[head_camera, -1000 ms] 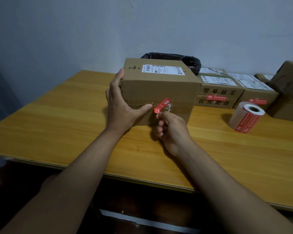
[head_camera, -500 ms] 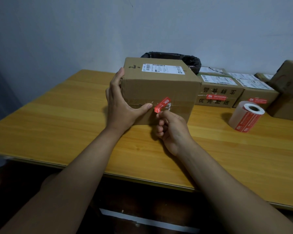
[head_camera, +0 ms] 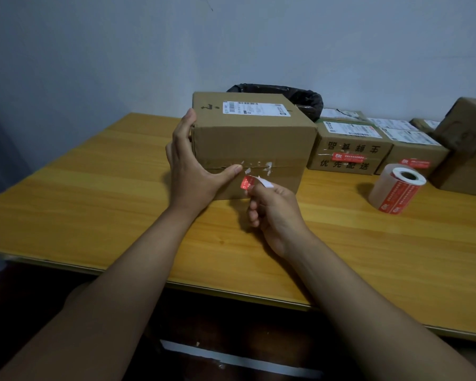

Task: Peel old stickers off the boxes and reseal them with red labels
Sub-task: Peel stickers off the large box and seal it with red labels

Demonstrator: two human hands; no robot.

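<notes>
the brown cardboard box [head_camera: 249,144] stands on the yellow wooden table [head_camera: 94,193], close to the front edge, with its seam side facing the person. the left hand [head_camera: 193,171] is spread against the left corner of the box, fingers straight up along the side and the thumb pressing flat on the seam. the right hand [head_camera: 275,213] has its fingers curled and pinches the old red sticker [head_camera: 252,183], which looks free from the box or nearly so; its white back side is turned up. small white paper scraps [head_camera: 259,166] are left along the seam, so the sticker seems to tear and not come away clean.

to do this step well, the person should probably pull low and slowly, almost parallel to the cardboard, while the left thumb holds the flap down near the peeling line. the leftover scraps need to be rubbed off, otherwise a new label may not stick flat.

the roll of red labels [head_camera: 396,188] waits on the table to the right, well apart from the box. behind it, smaller cardboard boxes [head_camera: 349,149] already carry red labels. a bin with a black plastic bag [head_camera: 300,97] stands behind the box, a likely place for the waste.
</notes>
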